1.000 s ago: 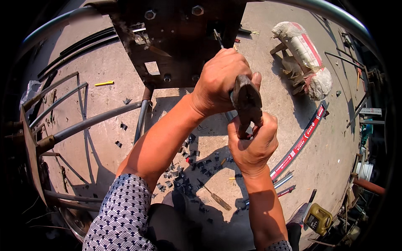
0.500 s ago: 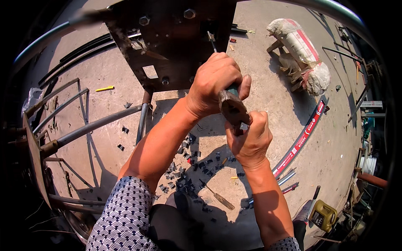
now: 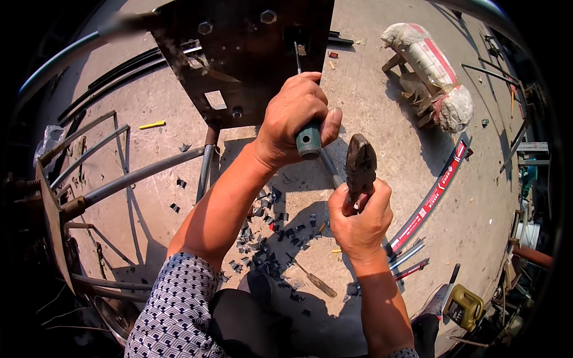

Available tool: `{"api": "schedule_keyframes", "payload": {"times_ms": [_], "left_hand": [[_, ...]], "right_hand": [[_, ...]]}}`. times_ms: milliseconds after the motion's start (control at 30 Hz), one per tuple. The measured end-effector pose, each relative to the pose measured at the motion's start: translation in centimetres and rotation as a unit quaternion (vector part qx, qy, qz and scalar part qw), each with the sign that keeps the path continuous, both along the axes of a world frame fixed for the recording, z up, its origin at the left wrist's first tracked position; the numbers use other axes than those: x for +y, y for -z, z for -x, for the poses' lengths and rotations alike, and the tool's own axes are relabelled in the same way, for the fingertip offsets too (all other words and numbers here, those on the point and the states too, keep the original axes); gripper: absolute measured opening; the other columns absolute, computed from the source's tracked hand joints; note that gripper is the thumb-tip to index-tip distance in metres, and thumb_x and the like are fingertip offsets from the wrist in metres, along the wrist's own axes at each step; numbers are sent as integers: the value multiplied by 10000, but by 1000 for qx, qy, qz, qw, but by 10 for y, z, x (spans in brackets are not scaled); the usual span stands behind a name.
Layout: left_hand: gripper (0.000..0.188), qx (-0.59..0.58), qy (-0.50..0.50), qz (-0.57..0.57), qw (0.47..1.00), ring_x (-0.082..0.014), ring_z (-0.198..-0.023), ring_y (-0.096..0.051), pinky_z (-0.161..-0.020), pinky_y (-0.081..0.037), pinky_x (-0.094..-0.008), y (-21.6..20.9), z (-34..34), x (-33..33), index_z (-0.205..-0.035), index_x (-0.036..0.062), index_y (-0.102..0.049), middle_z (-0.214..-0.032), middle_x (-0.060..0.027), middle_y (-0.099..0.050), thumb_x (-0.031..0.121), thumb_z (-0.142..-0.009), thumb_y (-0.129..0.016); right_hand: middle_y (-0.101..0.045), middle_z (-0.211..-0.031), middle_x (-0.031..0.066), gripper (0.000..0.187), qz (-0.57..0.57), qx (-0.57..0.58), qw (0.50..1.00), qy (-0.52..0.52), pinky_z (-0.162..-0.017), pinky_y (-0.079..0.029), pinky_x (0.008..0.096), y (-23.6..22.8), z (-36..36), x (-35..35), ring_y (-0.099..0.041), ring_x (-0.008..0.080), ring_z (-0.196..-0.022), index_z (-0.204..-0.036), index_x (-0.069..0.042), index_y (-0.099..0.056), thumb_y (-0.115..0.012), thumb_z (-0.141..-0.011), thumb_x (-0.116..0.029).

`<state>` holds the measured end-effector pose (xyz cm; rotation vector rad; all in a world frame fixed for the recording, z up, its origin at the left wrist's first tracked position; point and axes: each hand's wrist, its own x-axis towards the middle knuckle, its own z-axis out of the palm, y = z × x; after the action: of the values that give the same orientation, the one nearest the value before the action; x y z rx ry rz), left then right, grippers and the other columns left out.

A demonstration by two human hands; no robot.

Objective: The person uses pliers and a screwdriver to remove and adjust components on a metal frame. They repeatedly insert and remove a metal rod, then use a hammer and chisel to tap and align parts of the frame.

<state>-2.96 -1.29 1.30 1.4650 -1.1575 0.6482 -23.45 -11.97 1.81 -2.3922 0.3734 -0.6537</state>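
- Left hand (image 3: 296, 119): fingers curled tight around a green-handled tool (image 3: 308, 146), thumb standing at the handle's right; the holed butt end faces the wearer.
- Green-handled tool: held beyond the wearer's knees, its thin metal shank extending to a square cut-out in a dark metal plate (image 3: 250, 77); whether the tip touches the plate cannot be told.
- Right hand (image 3: 361, 224): fingers and thumb closed about a pair of worn pliers (image 3: 361, 161), the grips mostly hidden in the palm.
- Pliers: head pointing up and away, near the green handle but apart from it.
- Dark metal plate: bolted, pierced with holes, at upper centre.
- Black fragments (image 3: 255, 260): numerous, scattered on the concrete floor (image 3: 173, 149) below the hands.
- Wooden-handled tool (image 3: 321, 283): one, lying beside the fragments.
- Yellow pen-like item (image 3: 152, 125): one, on the floor at left.
- Wrapped bundle (image 3: 433, 59): white with a red stripe, atop a wooden stand, upper right.
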Motion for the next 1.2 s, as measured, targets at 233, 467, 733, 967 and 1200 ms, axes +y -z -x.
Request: {"api": "schedule_keyframes", "payload": {"times_ms": [233,467,733,967,1200], "left_hand": [[184,40,-16,-13,999,-257,-923,-680,-1108,-465,-551,0,2,17,-836,96,-595,-880,-72,-656,78,-838,-777],[349,93,-51,-107,989,-373,-1206,-598,-1099,-436,-524,-16,20,40,-1003,47,-662,-1164,-193,-642,312,-802,-769],[400,96,-65,-145,983,-367,-1188,-532,-1027,-435,-472,-25,28,30,-1031,14,-651,-1207,-215,-589,378,-870,-683],[271,66,-14,-73,995,-337,-1020,-553,-965,-443,-449,-27,20,4,-923,34,-589,-971,-132,-600,250,-824,-718],[274,56,22,-104,993,-355,-1023,-538,-952,-455,-449,-17,20,5,-892,47,-576,-926,-123,-570,227,-759,-735]], "right_hand": [[-660,-876,143,414,-94,79,992,15,-634,-550,439,17,48,23,-668,339,-697,-1131,-17,-562,-812,-824,-137],[-644,-848,127,388,-113,264,957,37,-673,-538,414,43,107,34,-659,302,-713,-1146,-13,-586,-784,-858,-179],[-683,-996,157,382,-107,381,917,51,-770,-544,508,77,156,29,-688,405,-904,-1152,-69,-630,-778,-825,-201],[-648,-919,128,359,-51,367,928,40,-730,-530,483,87,160,25,-666,380,-836,-1120,-53,-631,-790,-838,-208],[-620,-1017,200,415,-20,373,928,4,-747,-532,502,95,165,25,-657,415,-892,-1170,-33,-598,-792,-854,-219]]}}
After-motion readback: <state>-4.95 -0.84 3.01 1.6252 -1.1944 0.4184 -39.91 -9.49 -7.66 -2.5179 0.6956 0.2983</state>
